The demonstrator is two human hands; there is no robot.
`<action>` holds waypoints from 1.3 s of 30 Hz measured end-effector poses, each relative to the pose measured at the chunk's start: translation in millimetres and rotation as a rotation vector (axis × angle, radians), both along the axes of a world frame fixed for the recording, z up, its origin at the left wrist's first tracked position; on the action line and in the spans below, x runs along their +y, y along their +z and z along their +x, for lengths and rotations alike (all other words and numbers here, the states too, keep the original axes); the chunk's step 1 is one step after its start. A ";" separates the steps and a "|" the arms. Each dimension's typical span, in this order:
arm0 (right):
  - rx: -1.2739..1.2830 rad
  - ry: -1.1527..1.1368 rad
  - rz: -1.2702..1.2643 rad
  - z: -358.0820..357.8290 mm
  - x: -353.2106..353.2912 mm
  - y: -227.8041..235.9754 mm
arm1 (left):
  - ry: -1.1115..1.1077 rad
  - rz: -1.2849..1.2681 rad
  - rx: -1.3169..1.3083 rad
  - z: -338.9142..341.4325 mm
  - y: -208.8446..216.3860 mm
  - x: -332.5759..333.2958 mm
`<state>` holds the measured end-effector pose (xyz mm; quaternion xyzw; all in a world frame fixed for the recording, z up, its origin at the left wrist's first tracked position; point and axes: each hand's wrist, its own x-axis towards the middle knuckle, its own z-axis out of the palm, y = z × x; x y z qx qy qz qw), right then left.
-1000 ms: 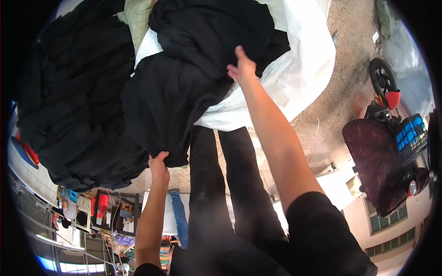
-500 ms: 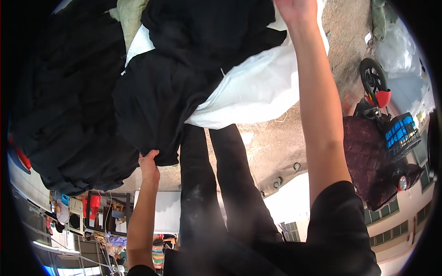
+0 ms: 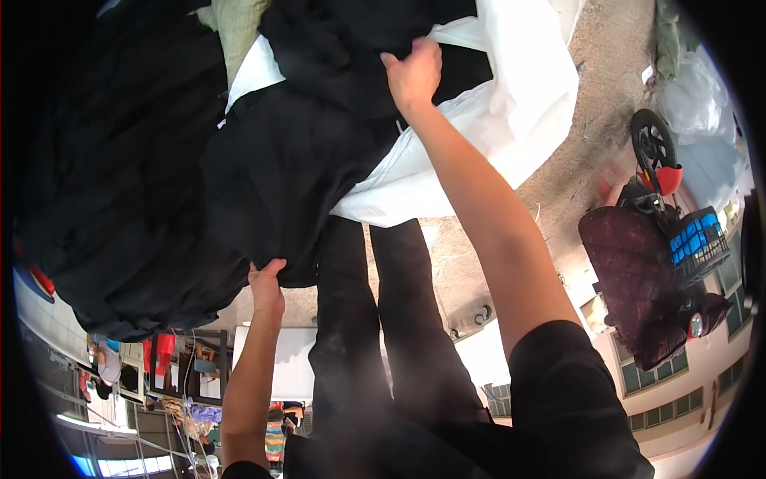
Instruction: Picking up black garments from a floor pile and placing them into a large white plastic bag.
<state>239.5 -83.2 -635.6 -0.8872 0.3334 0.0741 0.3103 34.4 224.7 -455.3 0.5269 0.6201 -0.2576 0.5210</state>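
Observation:
My left hand (image 3: 267, 287) is closed on the lower edge of a piece of black cloth (image 3: 263, 176), its thumb lying over the fabric. The cloth spreads upward from there in loose folds. Farther up, my right hand (image 3: 415, 76) is over the black cloth at the mouth of a white sack (image 3: 519, 104). Its thumb stands apart from the fingers, which bend down so that their tips are partly hidden. Black fabric fills the sack's mouth, and the white side sags around it on the right.
A big heap of black cloth (image 3: 120, 184) takes up the left. At the right stands a scooter with a dark red quilted cover (image 3: 630, 279) and a black basket (image 3: 702, 247) holding something blue. Clear plastic bags (image 3: 698, 100) lie beyond it. A greenish sack (image 3: 239, 36) shows at the top.
My right hand has come left and nearer, from the sack's far right side to the black cloth at its mouth. My left hand keeps its hold on the cloth edge.

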 end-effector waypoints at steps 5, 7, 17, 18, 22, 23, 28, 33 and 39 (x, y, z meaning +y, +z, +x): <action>0.254 -0.147 0.195 77.3 -119.8 -67.1 | -0.007 -0.097 -0.005 9.5 -17.9 -18.5; 0.030 -0.493 0.654 102.3 -151.4 -56.4 | 0.002 -0.100 -0.025 9.0 -20.2 -13.0; 0.083 -0.864 1.076 101.2 64.7 2.8 | 0.088 0.022 0.005 1.8 2.5 5.3; 0.060 -0.939 1.115 108.7 64.8 -24.3 | 0.093 0.008 0.012 5.0 0.0 0.7; 0.132 -0.975 1.016 138.8 5.8 -120.1 | 0.134 -0.068 -0.030 9.2 -19.5 -13.7; 0.105 -1.043 1.018 136.8 18.9 -120.1 | 0.133 -0.026 -0.015 11.5 -16.9 -11.5; -0.260 -0.442 0.954 94.9 27.5 -2.6 | 0.252 0.039 -0.093 26.2 0.9 -8.3; 0.229 0.559 0.576 -0.2 104.4 152.3 | 0.365 0.103 -0.155 30.9 22.9 -14.2; 0.971 0.773 0.976 -69.3 211.7 176.7 | -0.390 0.478 -0.301 21.6 30.8 -40.2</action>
